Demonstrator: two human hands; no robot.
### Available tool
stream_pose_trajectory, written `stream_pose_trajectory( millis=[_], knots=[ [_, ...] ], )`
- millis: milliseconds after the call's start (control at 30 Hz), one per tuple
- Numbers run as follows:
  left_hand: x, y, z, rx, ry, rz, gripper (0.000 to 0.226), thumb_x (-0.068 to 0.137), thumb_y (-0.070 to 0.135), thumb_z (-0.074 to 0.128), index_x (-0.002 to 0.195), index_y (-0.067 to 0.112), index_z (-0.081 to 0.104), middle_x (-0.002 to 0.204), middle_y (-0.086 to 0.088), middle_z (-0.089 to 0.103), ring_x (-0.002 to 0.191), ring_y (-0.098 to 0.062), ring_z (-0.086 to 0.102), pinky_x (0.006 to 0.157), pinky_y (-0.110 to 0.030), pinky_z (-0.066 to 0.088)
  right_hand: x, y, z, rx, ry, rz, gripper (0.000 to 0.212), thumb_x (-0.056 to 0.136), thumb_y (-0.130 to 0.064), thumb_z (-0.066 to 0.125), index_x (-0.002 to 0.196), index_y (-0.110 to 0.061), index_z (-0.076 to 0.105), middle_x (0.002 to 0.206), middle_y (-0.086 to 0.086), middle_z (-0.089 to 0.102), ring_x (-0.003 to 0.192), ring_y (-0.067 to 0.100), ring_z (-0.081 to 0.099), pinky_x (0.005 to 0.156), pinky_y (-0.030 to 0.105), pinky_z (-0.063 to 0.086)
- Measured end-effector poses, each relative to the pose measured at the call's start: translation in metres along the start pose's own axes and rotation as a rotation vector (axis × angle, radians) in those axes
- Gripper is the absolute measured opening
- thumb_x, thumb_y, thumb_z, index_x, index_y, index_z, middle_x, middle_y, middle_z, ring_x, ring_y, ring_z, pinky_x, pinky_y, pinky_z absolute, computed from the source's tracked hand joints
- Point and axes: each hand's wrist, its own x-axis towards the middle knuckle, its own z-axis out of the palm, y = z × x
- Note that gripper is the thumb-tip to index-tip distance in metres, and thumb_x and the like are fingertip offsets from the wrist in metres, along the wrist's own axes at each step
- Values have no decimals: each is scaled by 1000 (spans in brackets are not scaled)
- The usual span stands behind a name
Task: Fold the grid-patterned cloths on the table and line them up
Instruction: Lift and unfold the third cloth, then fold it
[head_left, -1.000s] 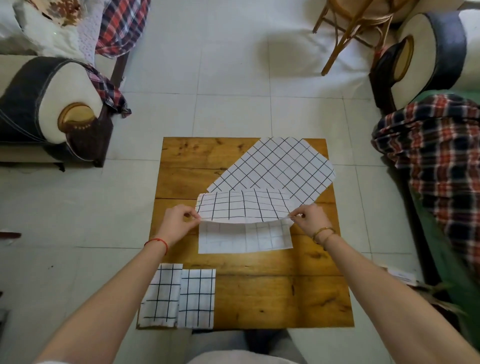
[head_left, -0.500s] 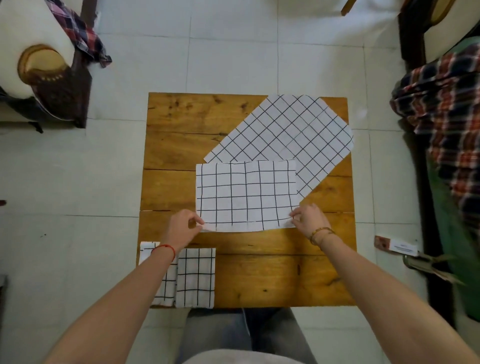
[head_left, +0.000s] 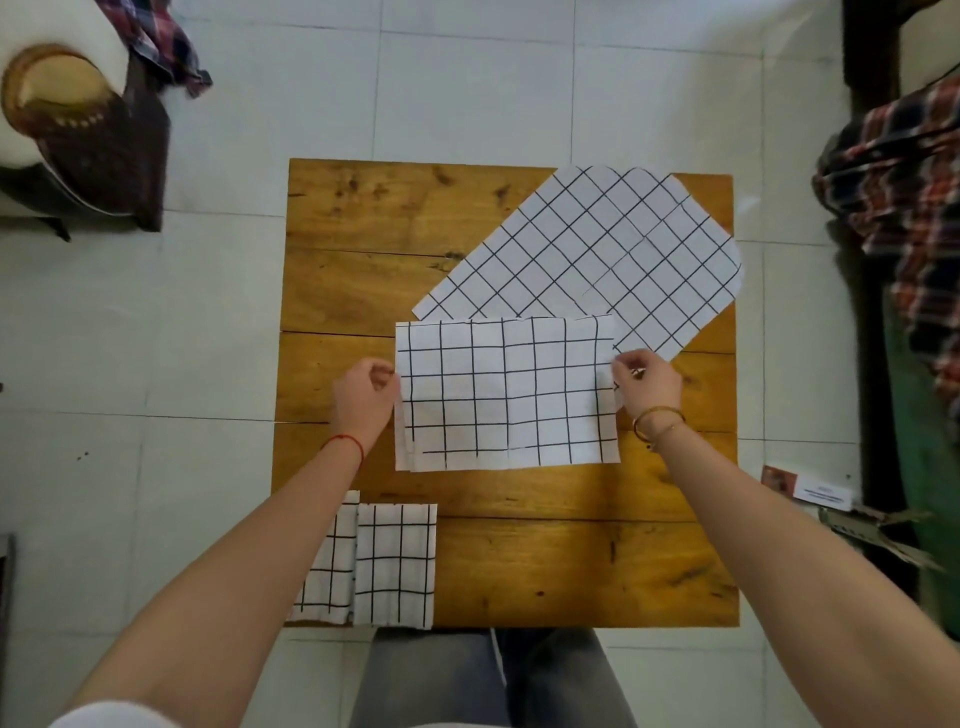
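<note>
On pale tiles (head_left: 467, 93), wooden table (head_left: 571, 561).

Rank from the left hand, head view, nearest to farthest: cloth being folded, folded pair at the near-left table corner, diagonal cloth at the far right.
From the left hand:
1. Cloth being folded, gripped at its left edge.
2. Folded pair, near-left corner, toward the person.
3. Diagonal cloth, far-right corner.

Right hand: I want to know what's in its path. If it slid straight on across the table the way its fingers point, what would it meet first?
The right hand points left, pinching the half-folded cloth's right edge. It would run over that cloth first, likely bunching it, with the left hand beyond.
</note>
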Motion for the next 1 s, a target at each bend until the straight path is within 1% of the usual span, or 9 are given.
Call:
stream_pose_trajectory(
  millis=[167,300,400,500,567,667,800,900,1000],
  knots=[
    [31,13,6,-78,80,-121,25,94,25,59,113,10,62,102,-2,65,88,-13,56,74,-25,46,34,-20,0,63,59,8,20,91,-23,59,104,-10,64,94,-1,62,82,12,55,62,12,37],
    [45,17,16,-106,100,-166,27,94,26,59,115,10,60,97,2,60,87,-12,55,73,-24,45,53,-23,9,76,70,31,20,91,-26,59,102,-10,63,92,-1,61,83,12,54,68,17,38],
    [53,15,21,-128,99,-201,27,92,27,61,112,10,60,100,-2,64,87,-13,57,75,-25,47,63,-23,17,66,55,75,27,91,-31,58,102,-7,61,91,1,59,84,14,53,73,24,40],
    [59,15,25,-170,105,-258,29,90,30,65,109,10,61,103,-4,66,89,-16,59,77,-28,49,69,-25,23,77,54,138,28,90,-34,57,98,-8,60,90,3,57,83,16,51,72,26,39],
    [63,16,26,-206,112,-286,30,88,29,67,109,10,60,102,-4,65,89,-16,59,78,-28,49,73,-25,27,78,41,189,24,89,-34,57,95,-10,58,88,3,56,82,17,51,68,25,39],
    [69,18,28,-236,113,-317,37,85,29,71,113,9,58,104,-5,64,95,-20,61,83,-32,51,78,-26,32,76,22,256,22,87,-35,58,86,-13,54,78,2,52,78,20,49,57,22,34],
    [74,19,34,-234,87,-361,39,85,30,71,115,9,57,111,-7,63,103,-24,59,82,-30,46,79,-26,34,83,6,265,20,88,-31,58,79,-13,53,73,1,51,75,19,48,69,27,39],
    [77,20,38,-231,85,-361,33,86,27,70,112,8,61,110,-5,63,101,-20,58,80,-29,44,77,-24,34,141,32,229,25,87,-26,60,66,-18,47,66,-2,47,67,16,45,65,24,39],
    [78,18,42,-199,92,-331,24,86,24,70,104,8,66,104,-5,67,94,-19,60,77,-28,46,74,-23,33,203,45,209,24,86,-24,60,67,-19,47,66,-4,48,61,9,43,58,20,39]
  ],
)
